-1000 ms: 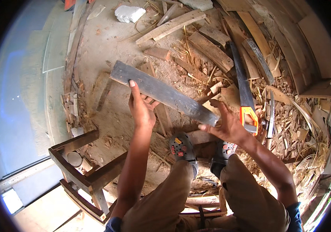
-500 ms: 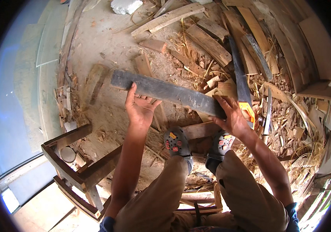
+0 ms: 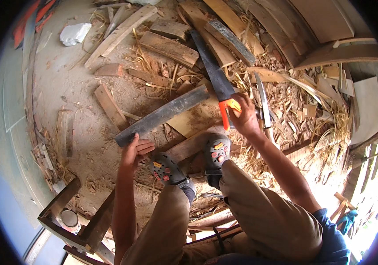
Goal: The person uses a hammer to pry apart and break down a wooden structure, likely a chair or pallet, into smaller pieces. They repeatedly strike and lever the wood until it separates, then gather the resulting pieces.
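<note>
Fingers of the right hand [image 3: 245, 115] are wrapped around the orange handle [image 3: 224, 115] of the saw [image 3: 211, 70], just right of the dark plank [image 3: 167, 112]; at the plank's left end, the left hand [image 3: 131, 152] is placed with thumb on the edge, other fingers loosely spread, whether pinching or not cannot be told. Slipping is judged the main risk: with hand contact seen at that end only, the plank could be swung or tipped if its right end were knocked by the saw. Shoes [image 3: 217, 150] are set just on the plank's near side, so could be struck by either if dropped. Saw could also be snagged on loose boards [image 3: 169, 48] beyond the plank. Plank is touched by the left thumb, apart from the right fingers.
</note>
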The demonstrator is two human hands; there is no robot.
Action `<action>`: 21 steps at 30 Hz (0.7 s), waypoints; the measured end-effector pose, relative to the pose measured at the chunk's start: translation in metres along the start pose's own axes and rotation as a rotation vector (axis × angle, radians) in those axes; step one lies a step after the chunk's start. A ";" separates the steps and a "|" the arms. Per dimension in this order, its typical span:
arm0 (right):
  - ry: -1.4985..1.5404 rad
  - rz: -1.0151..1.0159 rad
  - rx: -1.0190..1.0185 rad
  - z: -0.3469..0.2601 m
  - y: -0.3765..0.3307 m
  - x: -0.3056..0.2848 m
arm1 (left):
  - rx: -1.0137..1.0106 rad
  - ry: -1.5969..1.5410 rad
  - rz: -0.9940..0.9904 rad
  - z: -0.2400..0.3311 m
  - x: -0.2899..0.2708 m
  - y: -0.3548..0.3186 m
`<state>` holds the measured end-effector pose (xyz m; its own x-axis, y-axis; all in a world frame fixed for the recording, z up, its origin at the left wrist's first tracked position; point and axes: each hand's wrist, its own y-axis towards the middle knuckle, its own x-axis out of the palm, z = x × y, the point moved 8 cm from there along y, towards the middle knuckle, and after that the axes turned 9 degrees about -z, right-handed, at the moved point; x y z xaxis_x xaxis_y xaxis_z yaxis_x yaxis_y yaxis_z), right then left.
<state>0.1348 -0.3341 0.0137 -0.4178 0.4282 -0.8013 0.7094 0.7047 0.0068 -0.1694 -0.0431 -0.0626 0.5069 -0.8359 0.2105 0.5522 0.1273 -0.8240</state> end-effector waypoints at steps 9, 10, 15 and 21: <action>-0.091 -0.318 0.564 0.093 -0.115 -0.015 | 0.825 0.861 0.454 0.080 0.027 -0.033; -0.180 -0.236 0.408 0.078 -0.120 -0.014 | 0.946 1.049 0.510 0.088 0.038 -0.042; -0.292 -0.211 0.539 0.078 -0.150 0.004 | 0.706 1.326 0.618 0.068 0.013 -0.017; -0.121 -0.328 0.830 0.114 -0.150 -0.005 | 0.662 1.400 0.546 0.058 -0.004 -0.006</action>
<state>0.0954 -0.5062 -0.0514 -0.6422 0.1818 -0.7446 0.7662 0.1262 -0.6301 -0.1359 -0.0095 -0.0282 -0.0294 -0.3743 -0.9269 0.8764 0.4362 -0.2039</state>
